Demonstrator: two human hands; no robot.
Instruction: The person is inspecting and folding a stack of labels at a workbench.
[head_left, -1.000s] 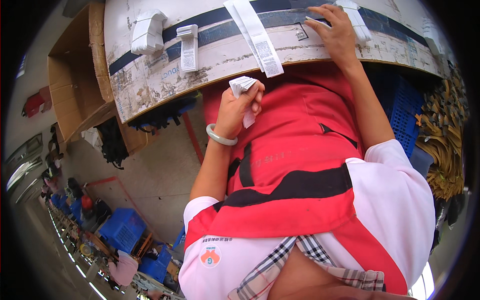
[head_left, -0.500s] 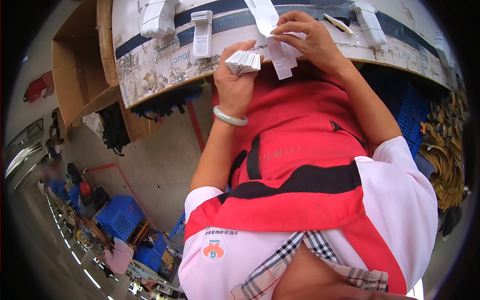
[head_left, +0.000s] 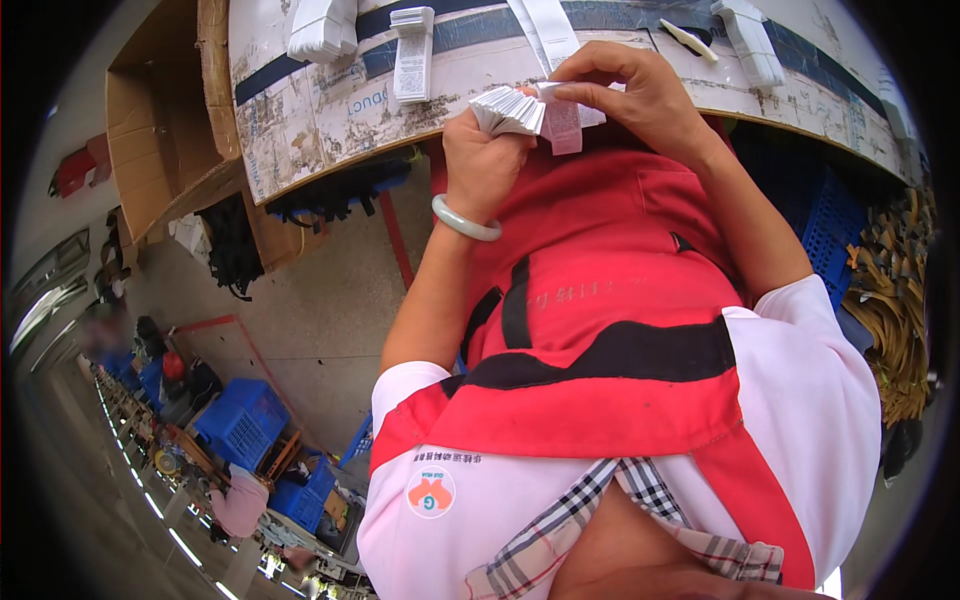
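In front of the table edge my left hand point(head_left: 478, 172) is closed around a fanned bundle of folded white paper labels point(head_left: 508, 111). Just to its right, my right hand point(head_left: 648, 102) pinches a white label between thumb and fingers, close to the bundle's edge. Printed label strips point(head_left: 563, 130) hang over the table edge beneath those fingers. Longer white strips point(head_left: 548, 30) lie on the table beyond. Part of the pinched label is hidden by the fingers.
On the worn table point(head_left: 310, 130) lie a small label stack point(head_left: 412, 62), a thick white bundle point(head_left: 322, 30), another bundle point(head_left: 750, 45) and a slim white-and-black tool point(head_left: 690, 40). A cardboard box point(head_left: 160, 130) stands left; a blue crate point(head_left: 828, 230) is below right.
My left hand has moved slightly right with the bundle, nearer my right hand. My right hand has shifted a little right and lower, bringing the pinched label beside the bundle.
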